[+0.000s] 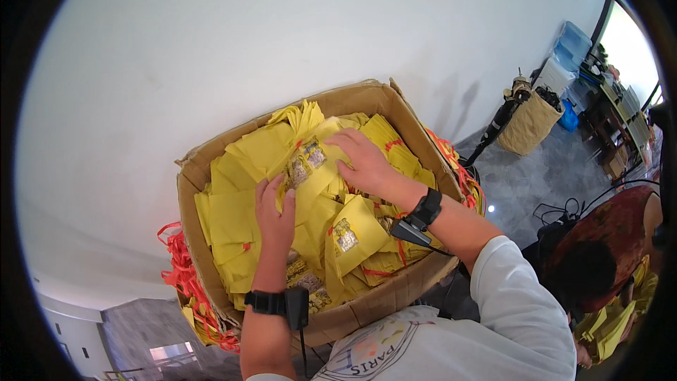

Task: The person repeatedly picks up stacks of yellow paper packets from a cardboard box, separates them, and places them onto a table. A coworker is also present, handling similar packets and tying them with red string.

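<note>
A large cardboard box is filled with bundles of yellow paper. Inside it, my left hand touches the near left edge of a yellow paper bundle with a printed silvery patch. Its fingers are apart, with the thumb held away. On the far right side of that same bundle lies my right hand, fingers stretched out and thumb spread. A second yellow packet with a silvery patch sits nearer to me. Thin red strips show among the bundles. What lies deeper is hidden.
Red ribbons hang outside the box on the left, and more ribbons on the right. A white wall stands behind. To the right are a tan bag, cables, and a person bent beside yellow paper.
</note>
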Motion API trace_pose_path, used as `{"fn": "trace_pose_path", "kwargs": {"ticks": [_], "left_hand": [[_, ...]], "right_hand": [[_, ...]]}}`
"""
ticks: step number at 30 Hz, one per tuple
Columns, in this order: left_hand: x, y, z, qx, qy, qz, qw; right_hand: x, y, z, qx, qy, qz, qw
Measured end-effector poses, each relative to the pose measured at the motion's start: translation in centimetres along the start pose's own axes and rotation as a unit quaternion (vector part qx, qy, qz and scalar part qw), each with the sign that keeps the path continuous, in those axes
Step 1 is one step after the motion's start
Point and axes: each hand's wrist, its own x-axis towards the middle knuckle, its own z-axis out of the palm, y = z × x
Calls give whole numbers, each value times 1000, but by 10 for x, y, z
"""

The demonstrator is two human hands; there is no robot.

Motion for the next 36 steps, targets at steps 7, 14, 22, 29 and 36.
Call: {"fn": "trace_pose_path", "kwargs": {"ticks": [7, 14, 22, 29, 36], "left_hand": [[-10, 68, -34, -174, -118, 85, 974], [-15, 57, -35, -174, -229, -103, 952], [-40, 41, -2, 162, -493, -55, 853], [-42, 36, -13, 9, -381, -103, 919], [-58, 50, -9, -56, -356, -13, 933]], "right_hand": [[18, 15, -21, 10, -186, -32, 982], [-20, 28, -68, 29, -96, 154, 983], [-47, -2, -121, 38, -122, 190, 973], [-63, -57, -106, 42, -328, 58, 942], [-83, -63, -56, -70, -228, -48, 970]]}}
